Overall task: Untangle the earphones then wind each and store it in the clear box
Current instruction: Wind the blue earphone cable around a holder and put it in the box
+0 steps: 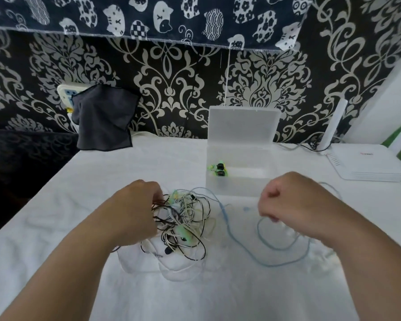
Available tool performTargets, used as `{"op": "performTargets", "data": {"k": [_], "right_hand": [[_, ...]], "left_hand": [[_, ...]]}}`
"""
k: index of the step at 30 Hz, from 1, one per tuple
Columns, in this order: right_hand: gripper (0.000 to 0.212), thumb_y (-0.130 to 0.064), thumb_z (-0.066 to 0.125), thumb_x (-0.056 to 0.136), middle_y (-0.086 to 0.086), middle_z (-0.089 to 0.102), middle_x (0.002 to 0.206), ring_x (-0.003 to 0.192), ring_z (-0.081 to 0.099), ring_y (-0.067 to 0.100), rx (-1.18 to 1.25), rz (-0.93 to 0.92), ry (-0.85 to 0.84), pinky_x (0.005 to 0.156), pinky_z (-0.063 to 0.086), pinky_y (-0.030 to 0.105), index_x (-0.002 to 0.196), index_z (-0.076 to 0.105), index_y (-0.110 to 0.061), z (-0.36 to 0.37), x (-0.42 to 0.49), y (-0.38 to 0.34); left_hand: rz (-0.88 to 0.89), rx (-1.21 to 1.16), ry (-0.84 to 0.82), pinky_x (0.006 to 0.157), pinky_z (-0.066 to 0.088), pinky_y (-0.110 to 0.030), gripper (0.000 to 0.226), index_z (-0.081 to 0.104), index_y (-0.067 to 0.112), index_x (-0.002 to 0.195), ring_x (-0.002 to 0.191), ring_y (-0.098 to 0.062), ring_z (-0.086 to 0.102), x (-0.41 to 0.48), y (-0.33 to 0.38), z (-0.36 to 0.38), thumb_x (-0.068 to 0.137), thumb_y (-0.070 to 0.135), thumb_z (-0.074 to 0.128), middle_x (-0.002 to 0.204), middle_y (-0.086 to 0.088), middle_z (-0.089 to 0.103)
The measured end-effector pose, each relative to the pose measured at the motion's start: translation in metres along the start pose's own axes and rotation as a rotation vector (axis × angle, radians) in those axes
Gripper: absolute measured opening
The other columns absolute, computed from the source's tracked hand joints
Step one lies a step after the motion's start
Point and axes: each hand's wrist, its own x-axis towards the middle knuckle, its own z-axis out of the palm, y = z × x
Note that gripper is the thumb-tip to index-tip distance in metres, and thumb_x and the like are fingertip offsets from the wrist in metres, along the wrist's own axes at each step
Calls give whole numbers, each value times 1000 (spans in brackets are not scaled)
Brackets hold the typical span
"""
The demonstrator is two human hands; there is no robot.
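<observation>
2 curled: l fingers (155, 192) grip tangle (183, 218), r fingers (267, 201) blue cord (276, 264).

We see dark grey cloth (103, 119) well beyond our left hand (134, 212), white router (366, 163) far right of our right hand (292, 202), white cover (44, 239) beneath both grips

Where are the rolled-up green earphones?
Head view, right of centre: the green earphones lie inside the clear box, at its left end, beyond the cable tangle.

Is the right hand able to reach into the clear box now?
Probably yes: the clear box stands open just beyond the right hand, nothing between them, though the hand holds a blue cable.
</observation>
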Motion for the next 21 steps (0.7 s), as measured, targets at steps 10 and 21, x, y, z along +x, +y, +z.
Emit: {"op": "performTargets", "data": {"k": [10,21], "right_hand": [[23,-30,63,88,1,68,74,74,65,20,-321,36,-42,62,47,28,75,67,-11,35,10,19],[20,-30,60,93,-4,62,79,78,63,18,-154,-48,30,64,45,30,75,56,-22,64,16,19]], "left_hand": [[408,-181,293,74,39,-9,27,64,34,100,83,3,53,0,57,26,85,11,60,107,20,57],[427,-225,302,87,32,-2,38,55,34,128,111,4,49,7,63,43,91,27,64,123,23,54]]}}
